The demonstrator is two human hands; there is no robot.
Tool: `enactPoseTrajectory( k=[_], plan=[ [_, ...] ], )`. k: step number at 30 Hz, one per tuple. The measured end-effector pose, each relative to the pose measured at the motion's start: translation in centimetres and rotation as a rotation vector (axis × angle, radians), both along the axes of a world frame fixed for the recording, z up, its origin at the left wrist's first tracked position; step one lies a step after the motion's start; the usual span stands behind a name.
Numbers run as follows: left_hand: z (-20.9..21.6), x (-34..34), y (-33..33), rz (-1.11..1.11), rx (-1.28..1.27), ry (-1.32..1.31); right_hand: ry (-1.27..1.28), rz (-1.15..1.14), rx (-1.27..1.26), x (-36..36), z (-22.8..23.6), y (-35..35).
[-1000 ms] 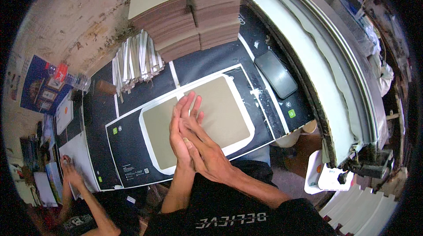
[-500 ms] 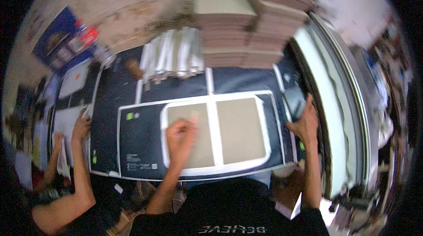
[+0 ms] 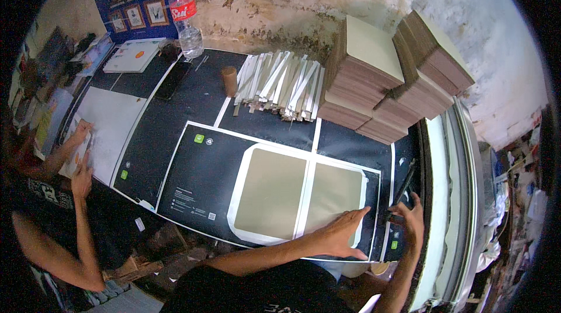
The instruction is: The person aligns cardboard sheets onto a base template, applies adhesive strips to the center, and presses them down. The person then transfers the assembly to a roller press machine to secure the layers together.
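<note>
A dark printed sheet (image 3: 196,184) lies before me with two beige boards on it, one wider board (image 3: 272,190) and one narrower board (image 3: 333,187), separated by a white strip and edged in white. My left hand (image 3: 342,234) stretches across to the right, fingers apart, over the lower right corner of the narrower board and its white edge. To its right my right hand (image 3: 411,219) has curled fingers at the lower end of a slim black tool (image 3: 404,181). Its exact kind is hard to make out, and the grip is partly hidden.
Stacked beige boards (image 3: 365,62) stand at the back right, beside a heap of pale strips (image 3: 280,85). A brown cylinder (image 3: 229,81) and a water bottle (image 3: 190,38) stand farther left. At left, another person's hands (image 3: 82,167) work on a white sheet (image 3: 111,129). A long metal-edged machine (image 3: 447,196) borders the right.
My left hand has moved right, from over the wider board to the narrower board's corner, and its fingers have spread. My right hand's fingers have curled in. The view has turned.
</note>
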State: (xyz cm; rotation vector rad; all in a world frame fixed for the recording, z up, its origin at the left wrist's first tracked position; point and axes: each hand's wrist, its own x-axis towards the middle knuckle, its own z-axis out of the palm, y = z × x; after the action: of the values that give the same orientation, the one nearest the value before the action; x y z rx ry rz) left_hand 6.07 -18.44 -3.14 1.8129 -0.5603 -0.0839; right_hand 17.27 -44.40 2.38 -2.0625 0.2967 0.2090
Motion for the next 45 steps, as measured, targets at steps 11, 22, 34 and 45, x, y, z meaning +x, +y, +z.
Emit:
enactPoseTrajectory(
  k=[11,22,34,45],
  plan=[
    [4.7,0.0,10.0,0.219,-1.031,0.314,-0.324,0.215,0.489,-7.9,7.1,23.1],
    [6.5,-4.3,29.2,0.650,-1.313,0.294,-0.395,0.228,-0.009,-5.3,0.2,14.5],
    [3.2,6.4,52.4,1.066,-0.991,0.230,-0.613,0.090,-0.656,-5.7,-8.4,6.4],
    [-1.7,20.1,53.7,1.062,-1.016,0.800,-0.640,0.097,-0.705,-5.7,-8.4,6.0]
  ],
)
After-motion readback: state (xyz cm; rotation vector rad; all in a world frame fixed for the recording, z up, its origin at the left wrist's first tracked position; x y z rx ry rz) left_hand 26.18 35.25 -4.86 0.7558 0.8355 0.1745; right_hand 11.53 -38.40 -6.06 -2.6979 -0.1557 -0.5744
